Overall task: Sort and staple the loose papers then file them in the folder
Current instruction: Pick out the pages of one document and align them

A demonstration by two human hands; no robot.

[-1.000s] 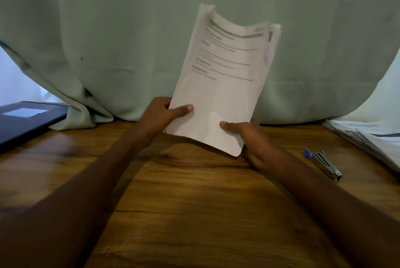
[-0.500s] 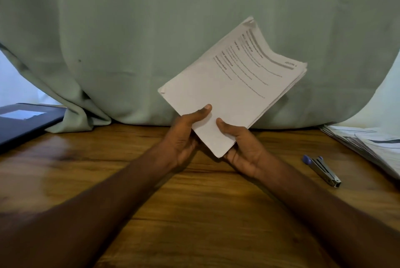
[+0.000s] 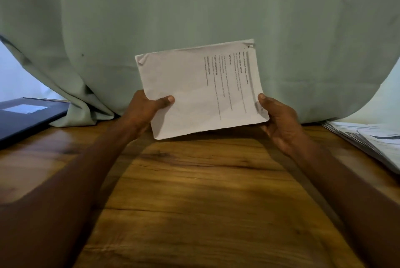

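Observation:
I hold a small bundle of printed papers (image 3: 201, 88) sideways above the wooden table (image 3: 205, 203), text lines running vertically, the heading at the right. My left hand (image 3: 149, 112) grips its lower left edge, thumb on the front. My right hand (image 3: 279, 118) holds the lower right corner, thumb along the edge. A dark folder (image 3: 23, 118) with a white label lies at the far left. A pile of loose papers (image 3: 372, 140) lies at the right edge. The stapler is hidden behind my right hand and arm.
A pale green curtain (image 3: 194, 8) hangs close behind the table, its hem draped onto the wood beside the folder. Bare wood lies between my forearms.
The bundle has turned clockwise from upright to landscape. My hands have moved apart to its left and right edges. The stapler, seen earlier right of my right arm, is out of sight.

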